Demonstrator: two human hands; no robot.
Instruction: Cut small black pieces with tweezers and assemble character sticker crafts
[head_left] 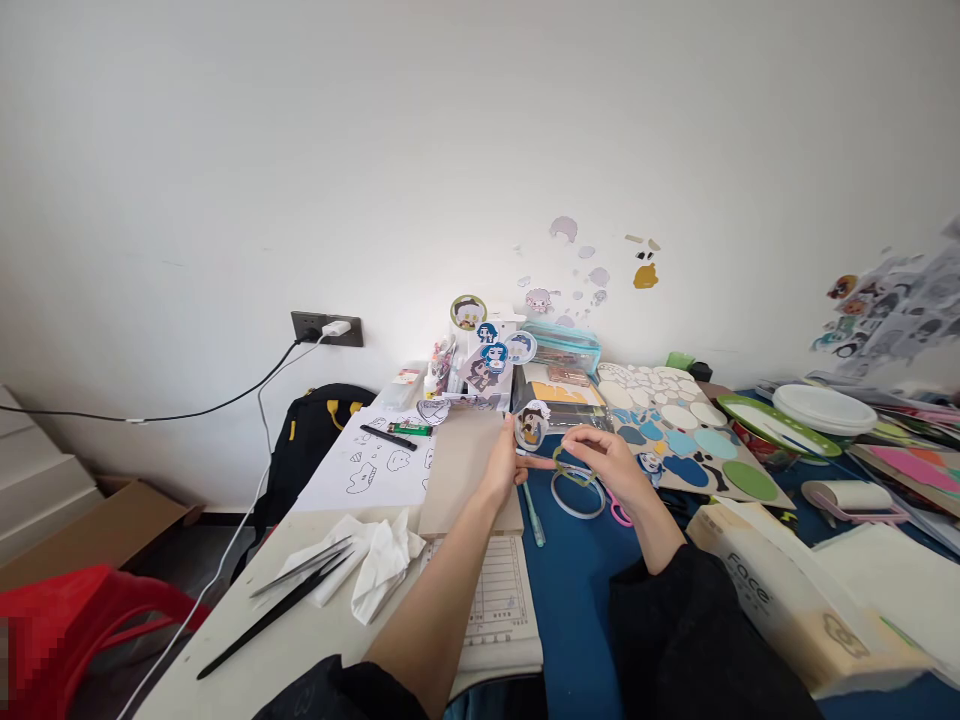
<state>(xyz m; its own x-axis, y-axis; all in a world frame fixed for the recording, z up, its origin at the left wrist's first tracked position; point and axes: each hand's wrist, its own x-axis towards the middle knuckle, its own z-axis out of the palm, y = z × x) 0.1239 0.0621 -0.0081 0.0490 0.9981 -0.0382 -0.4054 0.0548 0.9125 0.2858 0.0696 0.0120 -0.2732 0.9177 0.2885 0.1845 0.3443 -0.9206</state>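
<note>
My left hand (501,468) is closed on a round paper cutout (531,426) with a cartoon character on it. One of its fingers stretches right, toward a thin olive-green strip (576,470) bent into a curve. The fingers of my right hand (609,458) pinch that strip near its top; whether it is paper or tape I cannot tell. Just below lies a pale ring (577,496), perhaps a tape roll, on the blue cloth. Pink-handled scissors (619,511) show partly beside my right wrist, and a light green pen (534,515) lies between my forearms.
Cartoon cutouts (495,357) stand against a box at the back. Tweezers (307,565), a black craft knife-like tool (274,610) and crumpled tissues (386,565) lie left. A tissue pack (795,600) stands right, before a sheet of colored cutouts (690,440). Cables hang from a wall socket (327,328).
</note>
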